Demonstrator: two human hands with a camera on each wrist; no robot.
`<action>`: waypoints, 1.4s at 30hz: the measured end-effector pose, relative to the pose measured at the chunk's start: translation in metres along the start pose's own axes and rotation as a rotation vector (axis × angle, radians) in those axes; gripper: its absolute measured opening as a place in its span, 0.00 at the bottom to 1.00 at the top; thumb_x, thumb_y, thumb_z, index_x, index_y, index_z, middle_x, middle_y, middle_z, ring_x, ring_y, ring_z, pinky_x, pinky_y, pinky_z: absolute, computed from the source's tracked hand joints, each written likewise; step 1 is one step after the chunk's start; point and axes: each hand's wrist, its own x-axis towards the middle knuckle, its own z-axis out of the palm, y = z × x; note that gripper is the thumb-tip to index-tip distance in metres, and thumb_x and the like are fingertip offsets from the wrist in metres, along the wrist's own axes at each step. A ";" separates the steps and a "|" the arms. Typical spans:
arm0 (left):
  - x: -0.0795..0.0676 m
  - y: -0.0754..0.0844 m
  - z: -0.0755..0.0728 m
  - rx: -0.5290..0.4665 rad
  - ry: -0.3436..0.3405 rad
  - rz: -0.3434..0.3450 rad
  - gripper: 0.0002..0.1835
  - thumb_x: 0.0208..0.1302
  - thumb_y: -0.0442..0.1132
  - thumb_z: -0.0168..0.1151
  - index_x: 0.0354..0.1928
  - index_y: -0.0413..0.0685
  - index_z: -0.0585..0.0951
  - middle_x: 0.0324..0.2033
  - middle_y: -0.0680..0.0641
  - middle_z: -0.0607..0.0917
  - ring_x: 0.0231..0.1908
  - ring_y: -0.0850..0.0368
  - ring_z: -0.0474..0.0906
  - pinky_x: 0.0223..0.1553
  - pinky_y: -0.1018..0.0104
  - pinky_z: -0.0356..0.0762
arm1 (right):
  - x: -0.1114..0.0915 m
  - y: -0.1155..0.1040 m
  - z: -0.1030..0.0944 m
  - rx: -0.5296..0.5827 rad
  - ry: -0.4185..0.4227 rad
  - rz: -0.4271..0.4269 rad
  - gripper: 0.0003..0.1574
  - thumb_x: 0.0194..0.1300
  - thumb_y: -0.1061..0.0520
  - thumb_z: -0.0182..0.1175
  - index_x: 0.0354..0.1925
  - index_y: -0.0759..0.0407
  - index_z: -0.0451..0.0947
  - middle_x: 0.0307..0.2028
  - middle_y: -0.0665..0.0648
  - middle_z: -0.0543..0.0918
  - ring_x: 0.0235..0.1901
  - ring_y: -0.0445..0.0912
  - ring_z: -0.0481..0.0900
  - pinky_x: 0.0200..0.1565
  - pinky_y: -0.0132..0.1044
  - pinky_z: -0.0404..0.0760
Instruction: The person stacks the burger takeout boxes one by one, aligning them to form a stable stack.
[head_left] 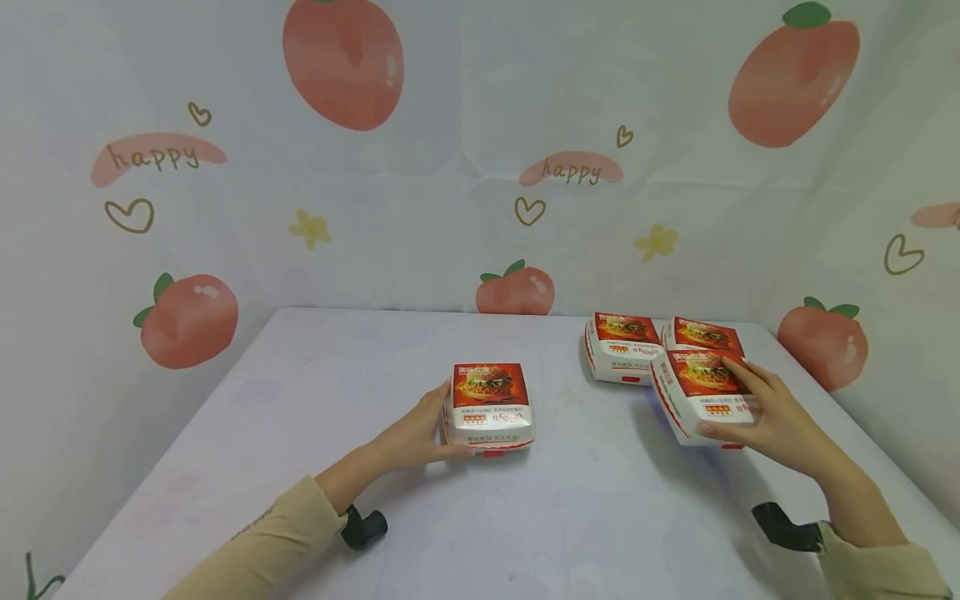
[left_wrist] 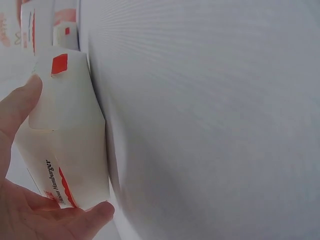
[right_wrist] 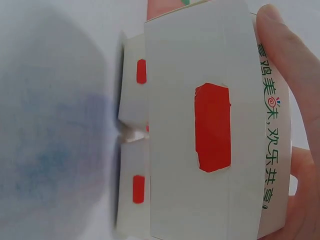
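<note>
My left hand (head_left: 415,435) holds the left side of a white-and-red hamburger box (head_left: 491,417) that rests on the table. In the left wrist view, the thumb (left_wrist: 25,100) lies by the box's front face and a fingertip (left_wrist: 102,212) touches its lower edge. On the right, my right hand (head_left: 783,425) grips a second hamburger box (head_left: 686,417), held up off the table with its shadow below. The right wrist view shows this box's front with a red tab (right_wrist: 213,127). Behind it stand two more hamburger boxes (head_left: 622,350), side by side; the rear right one (head_left: 705,333) is partly hidden.
A white tabletop (head_left: 570,517) runs back to a fruit-patterned cloth backdrop (head_left: 420,225). Black wrist mounts (head_left: 365,529) sit by both beige sleeves (head_left: 277,533). A thin green, wire-like thing (head_left: 33,579) shows at the lower left corner.
</note>
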 end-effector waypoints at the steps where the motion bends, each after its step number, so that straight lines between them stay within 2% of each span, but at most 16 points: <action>1: 0.000 0.000 0.000 -0.001 0.000 -0.001 0.60 0.48 0.55 0.71 0.72 0.38 0.43 0.70 0.35 0.53 0.70 0.40 0.53 0.67 0.44 0.59 | 0.001 -0.001 0.000 -0.004 -0.002 0.000 0.67 0.50 0.40 0.69 0.72 0.64 0.41 0.65 0.81 0.46 0.57 0.73 0.52 0.47 0.72 0.68; 11: 0.000 0.000 0.000 0.003 0.000 -0.002 0.60 0.48 0.56 0.71 0.72 0.38 0.43 0.70 0.35 0.54 0.70 0.40 0.53 0.67 0.44 0.59 | 0.013 -0.021 -0.001 0.011 0.024 -0.066 0.68 0.47 0.40 0.71 0.72 0.61 0.43 0.65 0.79 0.49 0.58 0.70 0.53 0.46 0.69 0.70; 16: 0.001 0.000 0.001 -0.005 0.000 0.002 0.60 0.48 0.56 0.71 0.72 0.37 0.44 0.70 0.35 0.54 0.70 0.41 0.53 0.68 0.45 0.59 | 0.018 -0.033 -0.001 0.022 0.032 -0.113 0.67 0.47 0.41 0.71 0.72 0.60 0.44 0.66 0.78 0.49 0.60 0.71 0.54 0.48 0.71 0.67; 23: 0.001 -0.001 0.001 -0.002 0.006 0.014 0.60 0.48 0.55 0.71 0.72 0.35 0.45 0.70 0.34 0.54 0.70 0.41 0.53 0.68 0.45 0.59 | 0.027 -0.052 0.001 0.013 0.006 -0.113 0.68 0.46 0.37 0.70 0.73 0.56 0.43 0.69 0.74 0.44 0.63 0.74 0.52 0.52 0.75 0.62; 29: 0.000 -0.001 0.001 -0.001 0.008 0.025 0.60 0.48 0.54 0.71 0.71 0.34 0.44 0.70 0.33 0.54 0.70 0.41 0.52 0.68 0.45 0.58 | 0.034 -0.063 0.006 0.028 0.013 -0.146 0.67 0.46 0.37 0.70 0.73 0.56 0.45 0.70 0.72 0.45 0.63 0.73 0.53 0.54 0.73 0.61; 35: 0.000 -0.001 0.001 0.007 0.009 0.019 0.60 0.48 0.55 0.71 0.72 0.34 0.45 0.70 0.34 0.54 0.70 0.40 0.53 0.68 0.45 0.58 | 0.038 -0.073 0.009 0.017 -0.001 -0.168 0.68 0.46 0.35 0.69 0.74 0.50 0.43 0.71 0.71 0.44 0.64 0.73 0.52 0.54 0.74 0.61; 42: 0.001 -0.003 0.002 0.017 0.014 0.022 0.60 0.48 0.56 0.71 0.72 0.35 0.45 0.70 0.34 0.55 0.70 0.41 0.53 0.68 0.45 0.59 | 0.043 -0.084 0.014 -0.002 0.012 -0.201 0.67 0.46 0.34 0.69 0.73 0.52 0.46 0.70 0.69 0.48 0.65 0.71 0.52 0.55 0.72 0.62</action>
